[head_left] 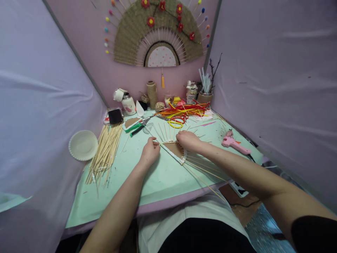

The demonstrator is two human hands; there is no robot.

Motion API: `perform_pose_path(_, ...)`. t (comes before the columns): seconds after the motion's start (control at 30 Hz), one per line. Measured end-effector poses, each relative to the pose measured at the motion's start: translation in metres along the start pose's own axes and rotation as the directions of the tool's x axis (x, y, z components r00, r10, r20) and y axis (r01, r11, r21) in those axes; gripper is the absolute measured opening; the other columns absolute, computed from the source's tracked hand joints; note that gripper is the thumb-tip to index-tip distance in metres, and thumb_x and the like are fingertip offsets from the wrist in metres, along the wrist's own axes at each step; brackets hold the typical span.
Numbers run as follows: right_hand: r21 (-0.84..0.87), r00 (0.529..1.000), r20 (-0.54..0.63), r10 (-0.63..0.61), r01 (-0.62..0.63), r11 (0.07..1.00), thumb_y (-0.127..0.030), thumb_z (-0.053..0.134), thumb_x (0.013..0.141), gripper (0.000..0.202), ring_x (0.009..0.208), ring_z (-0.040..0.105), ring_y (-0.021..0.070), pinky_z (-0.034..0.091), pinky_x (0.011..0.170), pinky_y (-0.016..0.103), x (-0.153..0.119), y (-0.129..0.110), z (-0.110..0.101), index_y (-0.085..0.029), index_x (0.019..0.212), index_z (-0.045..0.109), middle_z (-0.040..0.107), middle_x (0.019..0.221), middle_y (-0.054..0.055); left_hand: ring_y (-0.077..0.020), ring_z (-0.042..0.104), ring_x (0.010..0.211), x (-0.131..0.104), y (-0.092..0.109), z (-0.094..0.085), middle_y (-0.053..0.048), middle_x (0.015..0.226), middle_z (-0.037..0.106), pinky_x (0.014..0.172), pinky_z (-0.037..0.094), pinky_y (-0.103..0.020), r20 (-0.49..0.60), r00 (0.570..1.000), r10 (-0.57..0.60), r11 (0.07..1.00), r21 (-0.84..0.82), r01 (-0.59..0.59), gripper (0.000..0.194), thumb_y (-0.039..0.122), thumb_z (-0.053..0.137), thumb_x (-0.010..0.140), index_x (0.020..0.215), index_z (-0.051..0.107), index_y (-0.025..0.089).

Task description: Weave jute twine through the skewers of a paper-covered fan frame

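Two hands, one stick-fringed cardboard piece [174, 150], mid-frame.
It lies between the left hand [151, 151], fingers bent at its left corner, and the right hand [188, 141], curled over its upper-right edge; neither grip's closure shows. Beyond: one fan [160, 35], top centre.

Lilac cloth walls [276, 70], white power strip [238, 189]

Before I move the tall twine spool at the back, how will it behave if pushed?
The twine spool stands upright, taller than wide, so a high push may tip it. Being round, it could roll once down. Its wound surface probably isn't slippery.
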State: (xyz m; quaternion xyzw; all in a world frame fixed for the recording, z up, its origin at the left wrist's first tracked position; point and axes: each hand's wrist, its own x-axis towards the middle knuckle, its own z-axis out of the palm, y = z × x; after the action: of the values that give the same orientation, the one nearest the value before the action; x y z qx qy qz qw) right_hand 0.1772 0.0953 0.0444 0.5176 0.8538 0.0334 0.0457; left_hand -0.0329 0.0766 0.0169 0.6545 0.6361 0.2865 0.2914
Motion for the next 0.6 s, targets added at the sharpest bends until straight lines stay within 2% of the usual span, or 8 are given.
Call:
perform_pose_path(0.27,-0.008,1.000,0.007,-0.024,0.024,1.000,-0.019,0.048,0.091,0.023,0.098,0.061,0.0263,0.045,0.076,0.032,0.002,-0.002,0.001,-0.011,0.103,0.067,0.067,0.103,0.017,-0.0169,0.066,0.081,0.000,0.003,0.001,-0.009,0.103,0.070,0.081,0.050,-0.033,0.006,1.000,-0.009,0.998,-0.063,0.009,0.045,0.009,0.052,0.075,0.118,0.047,0.017)
perform_pose_path(0.47,-0.040,0.999,0.020,-0.047,0.048,0.998,-0.012,0.046,0.090,0.023,0.099,0.060,0.0266,0.044,0.077,0.032,-0.004,-0.007,-0.001,-0.009,0.106,0.063,0.066,0.104,0.018,-0.0154,0.065,0.079,0.000,0.001,0.004,-0.008,0.104,0.068,0.082,0.050,-0.031,0.011,1.000,0.011,0.999,-0.045,-0.010,0.048,0.011,0.053,0.075,0.122,0.045,0.016)
perform_pose_path(0.6,-0.026,0.999,0.030,-0.034,0.035,0.999,-0.013,0.045,0.091,0.022,0.097,0.060,0.0258,0.043,0.076,0.032,-0.011,-0.012,-0.007,-0.010,0.107,0.060,0.067,0.102,0.017,-0.0153,0.065,0.079,0.000,0.000,0.005,-0.007,0.104,0.068,0.083,0.050,-0.032,0.015,1.000,0.012,0.999,-0.032,-0.011,0.050,0.012,0.055,0.075,0.124,0.044,0.017)
